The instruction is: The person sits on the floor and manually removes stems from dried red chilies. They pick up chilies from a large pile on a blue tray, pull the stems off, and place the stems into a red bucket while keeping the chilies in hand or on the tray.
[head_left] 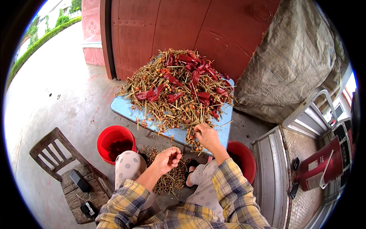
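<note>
A heap of dry chili stems with seedy caps (171, 108) covers much of a light blue table (123, 107), and dark red dried chili peppers (197, 77) lie over its top. My right hand (206, 137) is at the table's near edge, its fingers curled down at the stems there; what they may hold is hidden. My left hand (168, 161) is off the table, lower and to the left, palm turned up and fingers curled; whether something small is in it does not show. More stems (171, 183) are piled on the floor between my feet.
A red bucket (104, 143) with dark red contents stands left of my knee, and a red tub (248, 163) stands right of my leg. At left is a wooden chair (74, 183) holding small devices. A metal cart bed (271, 169) with a dark red bucket (320, 166) is at right.
</note>
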`<act>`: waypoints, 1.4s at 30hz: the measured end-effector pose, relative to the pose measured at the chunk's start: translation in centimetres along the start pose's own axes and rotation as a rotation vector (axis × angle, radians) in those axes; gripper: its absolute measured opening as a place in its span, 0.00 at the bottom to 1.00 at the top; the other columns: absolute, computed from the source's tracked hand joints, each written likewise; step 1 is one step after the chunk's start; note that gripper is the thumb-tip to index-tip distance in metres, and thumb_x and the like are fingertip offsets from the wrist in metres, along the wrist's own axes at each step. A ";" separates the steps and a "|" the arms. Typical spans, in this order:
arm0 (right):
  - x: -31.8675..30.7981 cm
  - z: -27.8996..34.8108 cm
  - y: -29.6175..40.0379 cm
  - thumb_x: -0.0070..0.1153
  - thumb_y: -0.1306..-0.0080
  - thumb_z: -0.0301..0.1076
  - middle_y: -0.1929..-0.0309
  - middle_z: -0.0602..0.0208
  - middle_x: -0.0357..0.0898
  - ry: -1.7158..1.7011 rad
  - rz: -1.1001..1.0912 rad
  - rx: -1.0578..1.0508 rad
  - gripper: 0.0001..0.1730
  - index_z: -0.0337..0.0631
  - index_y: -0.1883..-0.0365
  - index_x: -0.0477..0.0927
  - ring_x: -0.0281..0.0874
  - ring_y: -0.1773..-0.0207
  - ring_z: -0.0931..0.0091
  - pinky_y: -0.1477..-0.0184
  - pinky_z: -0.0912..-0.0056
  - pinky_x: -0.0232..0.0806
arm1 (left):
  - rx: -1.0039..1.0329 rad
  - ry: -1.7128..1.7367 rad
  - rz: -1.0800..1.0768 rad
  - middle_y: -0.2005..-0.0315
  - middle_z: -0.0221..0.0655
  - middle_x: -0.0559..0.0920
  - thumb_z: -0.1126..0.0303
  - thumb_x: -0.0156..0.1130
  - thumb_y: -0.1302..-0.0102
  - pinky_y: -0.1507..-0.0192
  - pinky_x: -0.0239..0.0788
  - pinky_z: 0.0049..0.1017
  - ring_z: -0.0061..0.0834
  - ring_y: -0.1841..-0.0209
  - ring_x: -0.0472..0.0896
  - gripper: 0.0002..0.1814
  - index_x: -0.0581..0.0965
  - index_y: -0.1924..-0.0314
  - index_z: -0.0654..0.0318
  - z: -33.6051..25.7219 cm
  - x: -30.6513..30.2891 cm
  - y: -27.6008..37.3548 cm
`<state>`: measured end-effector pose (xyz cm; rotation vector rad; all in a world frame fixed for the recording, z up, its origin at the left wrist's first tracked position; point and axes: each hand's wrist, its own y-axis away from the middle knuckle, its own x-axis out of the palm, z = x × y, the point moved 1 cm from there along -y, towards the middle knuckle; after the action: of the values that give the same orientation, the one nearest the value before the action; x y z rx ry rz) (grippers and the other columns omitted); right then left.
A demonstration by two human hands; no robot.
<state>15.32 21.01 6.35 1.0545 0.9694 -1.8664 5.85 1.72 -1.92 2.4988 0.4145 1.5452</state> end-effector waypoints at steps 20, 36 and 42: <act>0.3 0.0 -0.7 0.53 0.45 0.32 0.65 0.65 0.74 0.211 0.104 -0.106 0.07 0.45 0.67 0.76 0.75 0.58 0.64 0.58 0.59 0.69 | -0.011 0.054 0.018 0.75 0.28 0.72 0.64 0.43 0.29 0.73 0.60 0.21 0.21 0.76 0.67 0.12 0.72 0.64 0.61 -0.3 0.9 0.3; 1.1 -0.3 -0.9 0.54 0.47 0.34 0.70 0.65 0.74 0.305 0.052 -0.117 0.05 0.45 0.73 0.75 0.74 0.58 0.64 0.56 0.58 0.64 | 0.016 0.051 0.038 0.70 0.30 0.76 0.63 0.46 0.30 0.67 0.66 0.24 0.23 0.72 0.71 0.11 0.73 0.62 0.61 -0.1 0.2 -0.2; -1.2 2.6 -0.4 0.54 0.46 0.35 0.70 0.64 0.76 0.012 0.048 -0.013 0.07 0.42 0.74 0.76 0.76 0.63 0.63 0.61 0.59 0.67 | 0.024 0.060 -0.008 0.68 0.33 0.79 0.62 0.44 0.28 0.64 0.75 0.27 0.26 0.68 0.78 0.13 0.74 0.60 0.62 -0.1 0.1 0.0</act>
<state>14.57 19.13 8.45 1.0739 0.9539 -1.8147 5.75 1.74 -1.80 2.4704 0.4532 1.6251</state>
